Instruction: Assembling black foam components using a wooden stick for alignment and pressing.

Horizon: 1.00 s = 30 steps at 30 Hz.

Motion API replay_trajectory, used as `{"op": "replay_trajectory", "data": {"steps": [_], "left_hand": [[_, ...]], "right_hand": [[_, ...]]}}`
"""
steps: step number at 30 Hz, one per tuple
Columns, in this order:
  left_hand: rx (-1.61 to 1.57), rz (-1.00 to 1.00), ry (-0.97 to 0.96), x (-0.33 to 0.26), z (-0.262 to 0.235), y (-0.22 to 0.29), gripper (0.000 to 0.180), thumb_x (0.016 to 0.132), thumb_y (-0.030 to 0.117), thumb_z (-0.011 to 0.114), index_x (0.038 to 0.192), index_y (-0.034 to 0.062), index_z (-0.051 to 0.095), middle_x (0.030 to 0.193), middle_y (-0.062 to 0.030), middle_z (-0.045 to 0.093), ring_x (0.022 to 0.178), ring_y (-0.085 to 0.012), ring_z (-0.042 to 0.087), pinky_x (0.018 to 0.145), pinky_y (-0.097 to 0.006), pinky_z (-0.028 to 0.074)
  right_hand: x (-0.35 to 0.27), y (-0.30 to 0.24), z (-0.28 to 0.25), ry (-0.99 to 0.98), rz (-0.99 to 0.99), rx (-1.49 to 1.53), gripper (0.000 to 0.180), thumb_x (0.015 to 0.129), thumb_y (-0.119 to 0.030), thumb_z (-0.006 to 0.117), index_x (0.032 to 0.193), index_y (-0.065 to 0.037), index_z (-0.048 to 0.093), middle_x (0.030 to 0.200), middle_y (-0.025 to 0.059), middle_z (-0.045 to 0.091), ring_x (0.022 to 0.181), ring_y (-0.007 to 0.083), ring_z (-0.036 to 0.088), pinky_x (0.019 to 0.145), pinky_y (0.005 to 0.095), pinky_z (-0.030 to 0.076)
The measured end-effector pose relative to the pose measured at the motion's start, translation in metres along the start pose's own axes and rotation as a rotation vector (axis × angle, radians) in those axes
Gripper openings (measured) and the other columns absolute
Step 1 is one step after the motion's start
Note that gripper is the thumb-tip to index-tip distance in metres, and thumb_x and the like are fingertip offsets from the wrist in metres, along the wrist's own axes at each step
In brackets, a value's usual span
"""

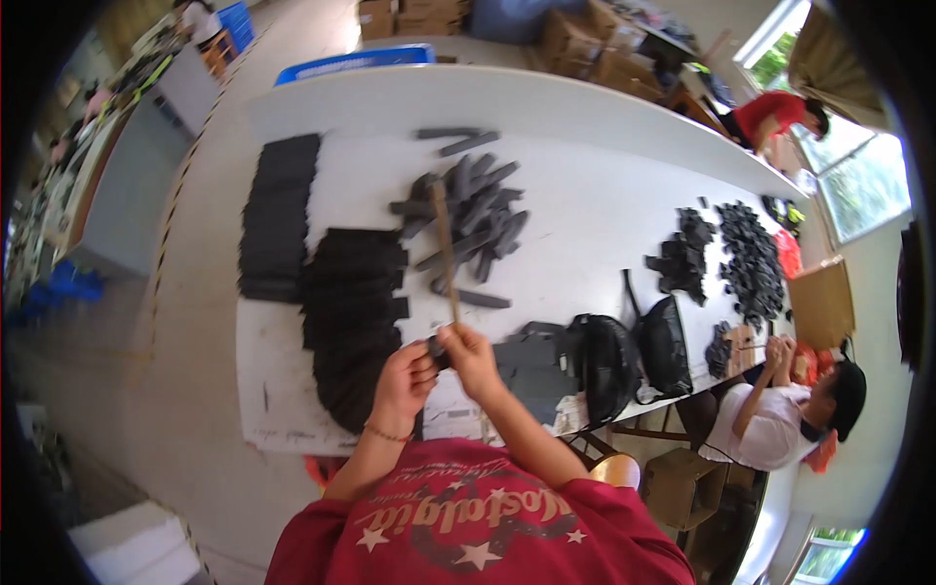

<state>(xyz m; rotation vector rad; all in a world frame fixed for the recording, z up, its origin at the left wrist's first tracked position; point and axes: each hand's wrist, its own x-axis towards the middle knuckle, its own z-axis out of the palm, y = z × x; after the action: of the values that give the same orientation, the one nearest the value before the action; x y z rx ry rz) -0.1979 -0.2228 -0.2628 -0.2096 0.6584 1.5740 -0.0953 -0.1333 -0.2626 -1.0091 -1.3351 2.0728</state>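
Observation:
My right hand [470,361] grips the lower end of a long thin wooden stick [444,234], which points away from me over the table. My left hand [406,378] is closed on a small folded black strip [440,353], close against the right fingers. Beyond the hands lies a loose heap of dark grey strips [480,210]. Left of it, black pieces [353,292] overlap in a long row that curves toward me. A second neat stack of black pieces [281,210] stands at the far left.
Flat dark pieces [531,366] and two black bags [606,366] [663,346] lie to the right. Piles of small black pieces [751,258] sit farther right, near a seated person in white [765,419]. A raised white board [546,102] edges the table's far side.

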Motion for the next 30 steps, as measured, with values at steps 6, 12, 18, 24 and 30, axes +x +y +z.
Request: {"op": "replay_trajectory", "data": {"steps": [6,12,18,24,30], "left_hand": [[-0.01,-0.058,-0.173,-0.003,0.0,0.005,0.023,0.091,0.019,0.05,0.07,0.0149,0.041,0.051,0.0096,0.023,0.039,-0.0037,0.02,0.036,-0.019,0.018],[0.114,-0.005,-0.097,0.0,-0.011,0.015,0.024,0.096,0.02,0.05,0.074,0.011,0.05,0.051,0.0098,0.028,0.04,-0.0021,0.023,0.036,-0.018,0.019],[0.243,0.085,-0.066,-0.005,-0.008,0.023,0.019,0.095,0.018,0.055,0.084,0.0038,0.062,0.053,0.0091,0.037,0.041,-0.0005,0.028,0.037,-0.018,0.019],[0.442,0.112,-0.016,-0.003,-0.008,0.03,0.018,0.094,0.018,0.058,0.09,0.0021,0.065,0.053,0.0087,0.041,0.041,-0.0003,0.029,0.038,-0.019,0.019],[0.571,0.065,0.002,-0.004,-0.001,0.035,0.017,0.093,0.018,0.059,0.09,0.0026,0.065,0.054,0.0083,0.04,0.041,-0.0005,0.028,0.038,-0.019,0.019]], "right_hand": [[-0.007,-0.01,0.007,-0.137,0.072,0.21,0.021,0.096,-0.026,0.055,0.085,-0.009,0.055,0.066,-0.0063,0.046,0.055,0.0034,0.039,0.048,0.0208,0.032],[-0.012,-0.006,0.01,0.075,-0.166,-0.283,0.014,0.092,-0.014,0.061,0.088,-0.002,0.054,0.067,-0.0029,0.045,0.06,0.005,0.04,0.051,0.0233,0.035],[-0.019,-0.023,0.006,0.014,-0.69,-0.648,0.017,0.082,0.006,0.064,0.096,-0.001,0.058,0.08,0.0092,0.059,0.064,0.0179,0.056,0.057,0.0262,0.044],[-0.015,-0.031,-0.003,-0.118,-0.695,-0.714,0.017,0.081,0.006,0.063,0.096,-0.001,0.058,0.087,0.0127,0.06,0.069,0.0223,0.059,0.059,0.0286,0.046],[-0.009,-0.033,0.001,-0.195,-0.624,-0.564,0.007,0.091,-0.007,0.059,0.091,-0.002,0.054,0.071,0.0032,0.048,0.054,0.0131,0.044,0.051,0.026,0.037]]}}
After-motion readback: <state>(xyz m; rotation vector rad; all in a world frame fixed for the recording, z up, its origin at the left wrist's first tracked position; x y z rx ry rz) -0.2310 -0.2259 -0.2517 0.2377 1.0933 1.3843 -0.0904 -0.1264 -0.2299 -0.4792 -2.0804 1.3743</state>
